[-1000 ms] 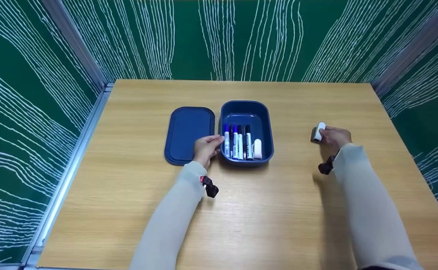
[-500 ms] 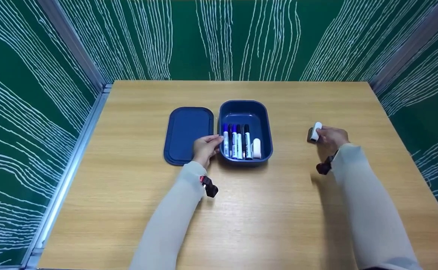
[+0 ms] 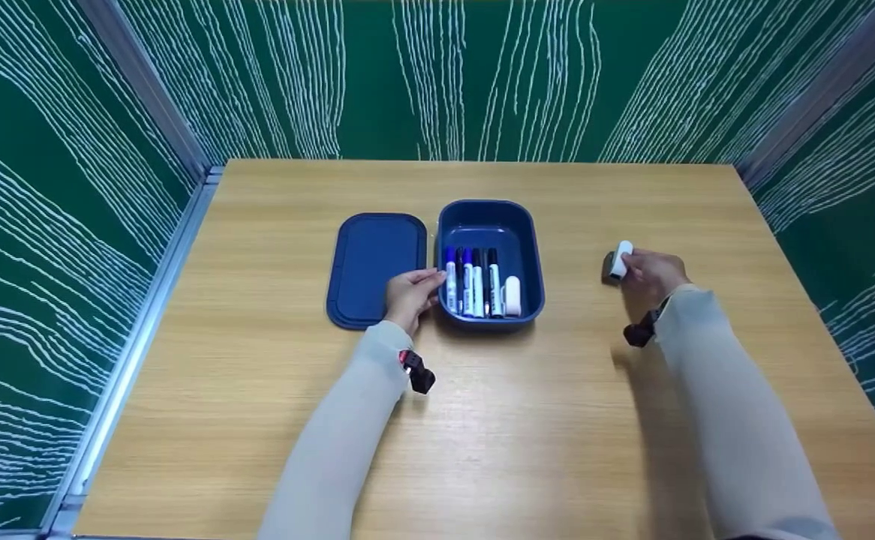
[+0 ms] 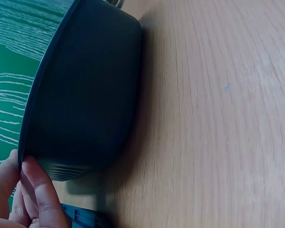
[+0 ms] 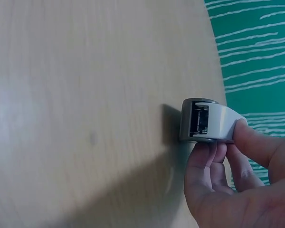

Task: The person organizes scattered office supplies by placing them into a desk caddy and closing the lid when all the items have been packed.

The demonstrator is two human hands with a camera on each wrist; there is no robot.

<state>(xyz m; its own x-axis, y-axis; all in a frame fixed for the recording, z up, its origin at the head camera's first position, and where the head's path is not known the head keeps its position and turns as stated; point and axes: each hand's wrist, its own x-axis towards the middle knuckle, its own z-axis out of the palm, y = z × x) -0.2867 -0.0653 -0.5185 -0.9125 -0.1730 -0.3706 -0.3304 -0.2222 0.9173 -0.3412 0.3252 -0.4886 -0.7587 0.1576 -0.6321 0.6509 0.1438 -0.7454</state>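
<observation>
My left hand [image 3: 410, 296] pinches the left rim of an open dark blue plastic box [image 3: 490, 217] between thumb and fingers, as the left wrist view also shows. Several whiteboard markers [image 3: 472, 283] with blue or black caps lie side by side in the box's near part. A small rounded white object [image 3: 512, 295] sits to their right. Off to the right, my right hand [image 3: 655, 271] holds a small white-and-grey device [image 5: 210, 121] between thumb and fingertips. A dark recess shows in the device's end; its exact kind is unclear. A gap separates it from the tabletop.
The blue lid [image 3: 377, 262] lies flat just left of the box, partly behind my left hand. Under everything is a wooden table [image 3: 527, 435]. Green panels [image 3: 377, 82] with white wavy lines stand along its back and sides.
My right hand has moved slightly left toward the box, carrying the white-and-grey device. My left hand and the box stay in place.
</observation>
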